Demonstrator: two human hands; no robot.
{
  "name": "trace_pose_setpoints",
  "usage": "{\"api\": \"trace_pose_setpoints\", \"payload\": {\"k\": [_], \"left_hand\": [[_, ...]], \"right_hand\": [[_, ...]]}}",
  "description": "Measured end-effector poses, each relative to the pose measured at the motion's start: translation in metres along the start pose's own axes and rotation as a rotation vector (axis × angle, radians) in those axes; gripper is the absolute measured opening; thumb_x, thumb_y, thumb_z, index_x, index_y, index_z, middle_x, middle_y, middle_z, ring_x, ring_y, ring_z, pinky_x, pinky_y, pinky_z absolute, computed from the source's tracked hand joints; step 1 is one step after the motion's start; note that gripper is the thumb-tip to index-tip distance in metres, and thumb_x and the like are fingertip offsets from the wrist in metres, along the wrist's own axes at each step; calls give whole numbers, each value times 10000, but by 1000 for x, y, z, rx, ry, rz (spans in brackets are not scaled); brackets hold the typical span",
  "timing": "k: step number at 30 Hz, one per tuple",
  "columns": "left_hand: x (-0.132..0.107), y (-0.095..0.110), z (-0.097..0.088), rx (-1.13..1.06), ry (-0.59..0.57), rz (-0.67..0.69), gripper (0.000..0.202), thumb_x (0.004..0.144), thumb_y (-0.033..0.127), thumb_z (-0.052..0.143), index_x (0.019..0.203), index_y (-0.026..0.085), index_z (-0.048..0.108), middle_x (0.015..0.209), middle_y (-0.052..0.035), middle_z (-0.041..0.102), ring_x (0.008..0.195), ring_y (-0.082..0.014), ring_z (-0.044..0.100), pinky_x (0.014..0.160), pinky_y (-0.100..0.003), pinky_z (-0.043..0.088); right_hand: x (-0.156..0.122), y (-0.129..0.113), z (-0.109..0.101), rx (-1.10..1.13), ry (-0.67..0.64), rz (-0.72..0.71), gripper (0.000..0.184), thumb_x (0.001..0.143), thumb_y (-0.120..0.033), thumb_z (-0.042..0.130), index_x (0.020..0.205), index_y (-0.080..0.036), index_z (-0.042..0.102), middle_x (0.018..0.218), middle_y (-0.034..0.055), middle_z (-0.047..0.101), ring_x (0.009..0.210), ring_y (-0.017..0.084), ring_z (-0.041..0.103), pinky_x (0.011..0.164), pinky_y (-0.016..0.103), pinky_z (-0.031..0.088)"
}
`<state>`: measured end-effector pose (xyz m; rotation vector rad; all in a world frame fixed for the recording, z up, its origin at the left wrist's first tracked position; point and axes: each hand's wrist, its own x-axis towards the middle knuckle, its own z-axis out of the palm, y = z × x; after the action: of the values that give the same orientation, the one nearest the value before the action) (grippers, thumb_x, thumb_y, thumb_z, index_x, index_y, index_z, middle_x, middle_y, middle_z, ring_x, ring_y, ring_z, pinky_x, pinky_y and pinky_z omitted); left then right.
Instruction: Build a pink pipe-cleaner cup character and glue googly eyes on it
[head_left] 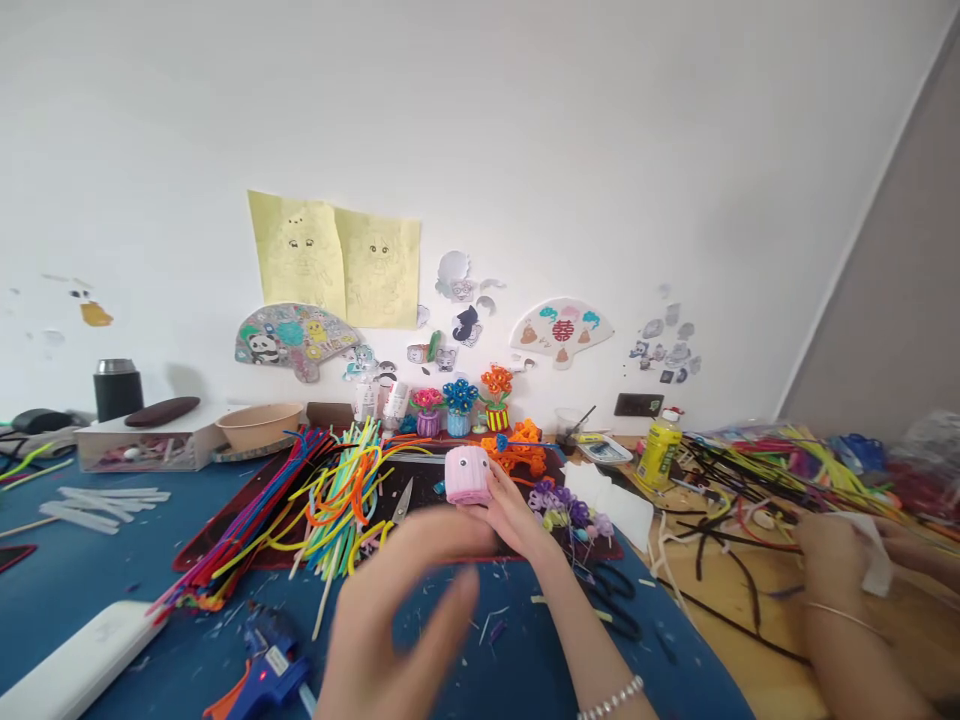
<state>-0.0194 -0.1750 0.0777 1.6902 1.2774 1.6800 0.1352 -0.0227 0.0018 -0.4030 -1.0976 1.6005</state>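
Note:
My right hand (514,515), with a beaded bracelet at the wrist, grips a small pink ribbed pot (466,482) with googly eyes, fingers around its right side and underneath. Close to the camera, my left hand (409,600) is blurred by motion. Its thumb and index finger are apart with nothing between them, just left of and below the pot. Behind the pot lie orange pipe-cleaner pieces (525,450). Purple pipe-cleaner flowers (566,510) lie beside my right wrist. A pointed metal blade (403,500) shows left of the pot.
A blue glue gun (274,665) with a red light lies front left. Bundled pipe cleaners (345,490) cover the dark mat. Black-handled scissors (615,600) lie right of my forearm. Another person's hands (832,550) hold white material at right, near a yellow bottle (660,450).

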Motion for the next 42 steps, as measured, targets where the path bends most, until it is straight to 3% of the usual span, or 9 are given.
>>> {"api": "trace_pose_setpoints", "payload": {"k": [4, 10, 14, 20, 23, 25, 31, 35, 42], "left_hand": [[45, -25, 21, 371, -105, -92, 437, 792, 342, 607, 1177, 136, 618, 1180, -199, 659, 945, -346, 670, 864, -529, 493], [71, -65, 52, 330, -167, -26, 489, 716, 311, 647, 1180, 162, 597, 1208, -174, 676, 1135, -349, 628, 921, -448, 483], [71, -78, 62, 285, -165, -20, 499, 752, 366, 629, 1198, 151, 570, 1121, -171, 708, 1018, -348, 675, 825, -447, 508], [73, -88, 59, 184, -134, -27, 531, 763, 430, 622, 1213, 161, 537, 1035, -113, 725, 807, -239, 700, 658, -332, 528], [73, -90, 54, 133, -149, -22, 544, 787, 485, 592, 1215, 152, 554, 1001, -106, 731, 784, -228, 693, 612, -310, 519], [73, -90, 51, 118, -156, -6, 508, 796, 502, 582, 1178, 168, 604, 1012, -100, 731, 825, -237, 684, 668, -330, 522], [70, -83, 46, 144, -73, 46, 422, 756, 465, 629, 1107, 240, 693, 1144, -85, 684, 1030, -286, 593, 863, -408, 458], [75, -87, 43, 111, 1, -1, 436, 775, 448, 578, 1122, 200, 666, 1173, -109, 670, 973, -268, 599, 784, -378, 469], [79, -98, 37, 50, 73, -99, 360, 694, 340, 545, 974, 173, 697, 1023, -110, 723, 838, -244, 621, 728, -350, 472]], "right_hand": [[-1, -3, 0, -2, 36, -59, 817, 643, -475, 852, 1349, -288, 486, 1167, 95, 683, 1078, 278, 651, 934, 486, 492], [4, 2, -3, -50, 185, -235, 970, 530, -421, 925, 1361, -281, 444, 1208, 91, 629, 1155, 288, 585, 997, 430, 449], [6, 1, -1, -67, 218, -287, 797, 548, -448, 914, 1229, -262, 546, 1193, 91, 636, 1156, 293, 578, 978, 405, 460], [6, 0, 2, 67, 45, -176, 506, 765, -536, 749, 1160, -251, 615, 1192, 93, 681, 1100, 277, 635, 928, 417, 498], [3, 1, 3, 152, -97, -53, 485, 792, -536, 725, 1172, -249, 628, 1184, 96, 697, 1057, 269, 663, 935, 438, 496], [1, 1, 3, 167, -141, -6, 497, 759, -529, 759, 1134, -219, 656, 1142, 113, 715, 1036, 278, 672, 941, 457, 493], [0, -4, 2, 297, -50, -3, 512, 668, -512, 828, 1009, -153, 701, 1027, 117, 744, 949, 241, 681, 955, 387, 498], [0, -12, -2, 352, -23, 37, 535, 804, -613, 629, 984, -113, 692, 849, 121, 732, 746, 215, 667, 831, 380, 540], [4, -18, -4, 389, 47, -33, 481, 867, -577, 526, 990, -138, 679, 819, 105, 720, 694, 188, 641, 706, 317, 546]]}}
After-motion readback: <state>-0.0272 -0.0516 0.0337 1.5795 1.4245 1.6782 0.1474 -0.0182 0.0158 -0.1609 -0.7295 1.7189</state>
